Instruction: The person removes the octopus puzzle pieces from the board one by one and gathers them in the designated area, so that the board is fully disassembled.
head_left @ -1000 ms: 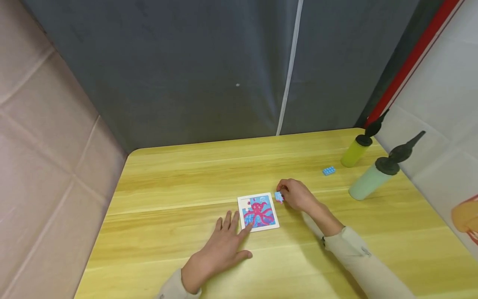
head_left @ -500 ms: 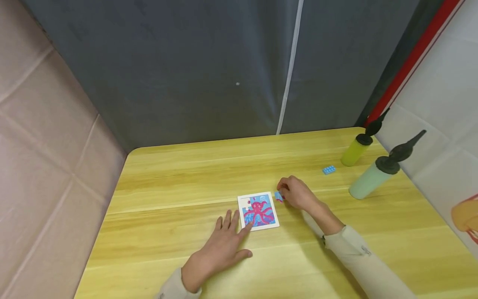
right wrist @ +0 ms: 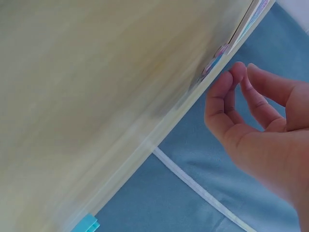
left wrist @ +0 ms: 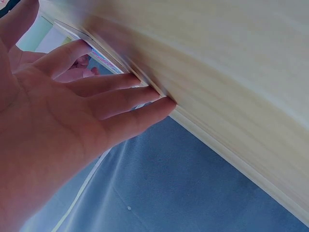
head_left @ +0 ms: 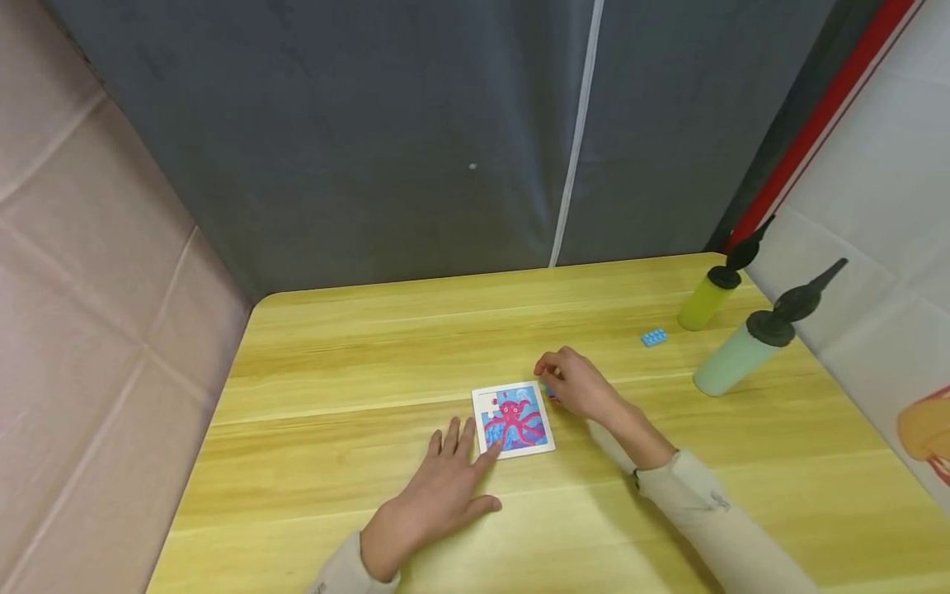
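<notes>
A puzzle board [head_left: 486, 404] lay flat approx. midway btwn. the L and R edges of the wood-grain worktop [head_left: 356, 355], well fwd. of its back edge. The octopus picture [head_left: 512, 421], pink on blue, covered most of it; a bare white patch sat at the board's back-L corner.

The L hand [head_left: 438, 488] was palm down, fingers straight and spread wide, thumb out toward the R. Its index fingertip overlapped the board's front-L corner; the other fingertips lay just beside the L edge. The R hand [head_left: 582, 391] was nr. the board's back-R corner, fingers bent in, narrow, thumb and index tips nearly meeting; from the R wrist side I saw nothing gripped btwn. them. A loose puzzle piece [head_left: 551, 393], mostly hidden from above, lay on the worktop under those fingers, just beside the board's R edge.

Nr. the worktop's back-R corner stood a yellow-green bottle [head_left: 700, 305], w/ a bigger pale green bottle [head_left: 735, 360] fwd. of it along the R edge, both w/ black tapered tops. A blue studded brick [head_left: 654, 338] lay L of them. A dark grey curtain [head_left: 334, 165] hung behind the back edge.
</notes>
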A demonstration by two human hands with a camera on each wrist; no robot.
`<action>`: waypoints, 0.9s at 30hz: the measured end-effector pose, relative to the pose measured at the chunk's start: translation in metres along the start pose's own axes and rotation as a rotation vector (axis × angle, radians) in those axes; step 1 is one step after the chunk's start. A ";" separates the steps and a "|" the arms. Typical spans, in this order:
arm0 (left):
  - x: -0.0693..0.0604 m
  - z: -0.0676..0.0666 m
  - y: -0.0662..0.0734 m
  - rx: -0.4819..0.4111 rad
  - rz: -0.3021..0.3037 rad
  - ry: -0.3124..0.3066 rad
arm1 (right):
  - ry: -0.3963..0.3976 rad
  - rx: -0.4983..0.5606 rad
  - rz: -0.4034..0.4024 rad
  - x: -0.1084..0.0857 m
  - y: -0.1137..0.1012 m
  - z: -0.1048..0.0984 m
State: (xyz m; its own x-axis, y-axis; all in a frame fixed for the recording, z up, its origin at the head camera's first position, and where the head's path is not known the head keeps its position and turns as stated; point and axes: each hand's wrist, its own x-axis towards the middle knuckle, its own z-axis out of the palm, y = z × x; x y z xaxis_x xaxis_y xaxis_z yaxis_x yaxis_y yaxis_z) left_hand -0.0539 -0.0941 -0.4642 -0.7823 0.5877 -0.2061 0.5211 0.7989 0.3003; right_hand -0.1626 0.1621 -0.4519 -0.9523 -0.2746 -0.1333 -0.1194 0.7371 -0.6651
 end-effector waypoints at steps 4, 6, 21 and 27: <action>0.000 0.000 0.000 0.006 0.000 -0.001 | 0.007 -0.024 -0.023 0.001 -0.003 0.003; 0.000 0.000 0.000 0.009 -0.001 -0.002 | 0.016 -0.042 -0.034 0.001 -0.005 0.005; 0.000 0.000 -0.001 0.002 0.001 -0.005 | -0.020 -0.083 -0.062 0.001 -0.021 0.018; 0.001 0.001 -0.002 0.018 0.002 0.003 | -0.031 -0.089 -0.074 0.001 -0.022 0.021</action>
State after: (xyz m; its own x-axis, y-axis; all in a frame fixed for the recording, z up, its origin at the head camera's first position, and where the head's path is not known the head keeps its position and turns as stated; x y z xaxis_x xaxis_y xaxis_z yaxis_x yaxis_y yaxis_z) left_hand -0.0553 -0.0952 -0.4654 -0.7822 0.5890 -0.2031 0.5286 0.7999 0.2840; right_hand -0.1553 0.1321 -0.4529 -0.9312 -0.3477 -0.1098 -0.2144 0.7657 -0.6064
